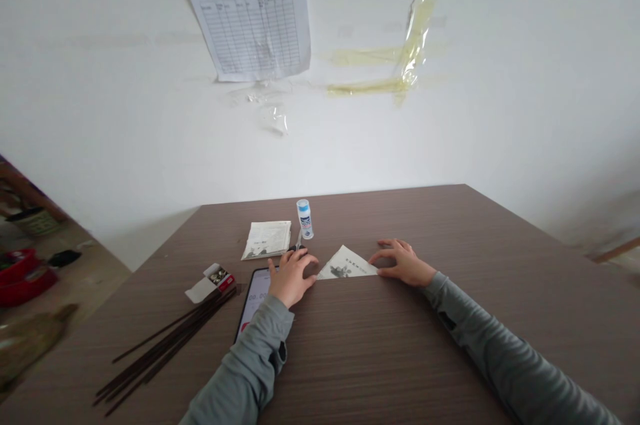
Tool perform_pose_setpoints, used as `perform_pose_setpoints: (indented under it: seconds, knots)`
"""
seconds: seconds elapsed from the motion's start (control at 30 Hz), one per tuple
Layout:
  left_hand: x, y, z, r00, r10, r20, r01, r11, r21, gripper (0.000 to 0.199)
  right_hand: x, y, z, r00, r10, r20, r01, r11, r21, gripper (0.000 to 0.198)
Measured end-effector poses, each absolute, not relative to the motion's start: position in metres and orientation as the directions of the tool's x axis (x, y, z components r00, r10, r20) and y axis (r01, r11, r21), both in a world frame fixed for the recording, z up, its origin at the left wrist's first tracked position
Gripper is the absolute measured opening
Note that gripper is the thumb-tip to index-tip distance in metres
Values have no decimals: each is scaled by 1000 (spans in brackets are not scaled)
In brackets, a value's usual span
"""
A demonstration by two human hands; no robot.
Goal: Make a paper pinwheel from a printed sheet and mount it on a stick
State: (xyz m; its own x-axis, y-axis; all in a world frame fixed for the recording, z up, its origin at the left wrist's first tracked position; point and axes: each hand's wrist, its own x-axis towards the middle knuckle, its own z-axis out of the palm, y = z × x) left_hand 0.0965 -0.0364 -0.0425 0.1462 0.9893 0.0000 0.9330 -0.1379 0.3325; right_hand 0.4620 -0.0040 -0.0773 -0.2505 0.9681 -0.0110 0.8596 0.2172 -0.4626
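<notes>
On the wood-grain tabletop, between our left hand and right hand, lies a folded printed-paper triangle. Fingers curve narrowly at its base corners; whether they pinch, we cannot tell. We judge it light, creasable, tearable, best held there.

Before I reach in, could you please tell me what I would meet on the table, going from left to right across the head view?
Dark sticks, flat folded paper, small bottle, paper triangle, right hand.
</notes>
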Motion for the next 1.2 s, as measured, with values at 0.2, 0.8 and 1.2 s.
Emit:
perform_pose_setpoints:
  seconds: [0.2,0.8,1.2]
  knots:
    - [94,-38,-37,134,990,-36,944,-116,309,36,467,-2,-76,-279,955,-102,858,200,-473,42]
    - [104,-43,-43,157,988,0,955,-152,254,50,477,5,-93,-329,943,-54,813,254,-523,45]
    - [132,-55,-52,137,987,88,947,-156,281,43,437,-19,-86,-211,975,73,868,221,-445,40]
